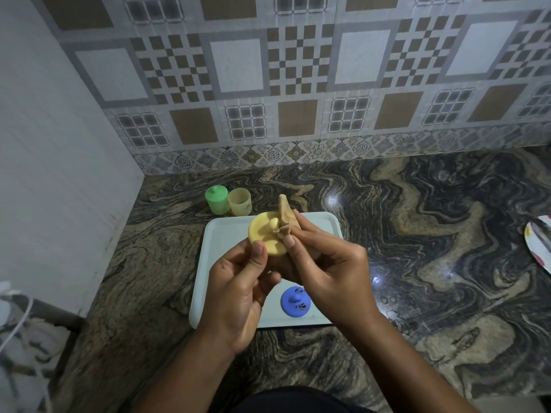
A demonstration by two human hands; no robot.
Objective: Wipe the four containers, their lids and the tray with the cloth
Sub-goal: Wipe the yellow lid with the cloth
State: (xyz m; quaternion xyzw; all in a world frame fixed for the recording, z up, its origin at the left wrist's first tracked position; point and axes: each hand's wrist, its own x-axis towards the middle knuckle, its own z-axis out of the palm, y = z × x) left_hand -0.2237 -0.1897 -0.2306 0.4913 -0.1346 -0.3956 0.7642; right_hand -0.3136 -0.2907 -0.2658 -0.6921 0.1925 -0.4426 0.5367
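Observation:
My left hand (241, 281) holds a yellow lid (264, 232) by its lower edge, above the pale tray (220, 234). My right hand (325, 263) pinches a tan cloth (284, 214) against the lid's right side, next to its knob. A blue lid (295, 301) with dark smudges lies on the tray's near part, partly under my right hand. Behind the tray stand a green container (217, 198) with its lid on and an open yellow container (240, 201), side by side. No other containers are in view.
The tray rests on a dark swirled stone counter (417, 234) in a corner, with a patterned tile wall behind and a white wall at the left. A patterned plate (541, 242) pokes in at the right edge. A white cable and cloth lie at the lower left.

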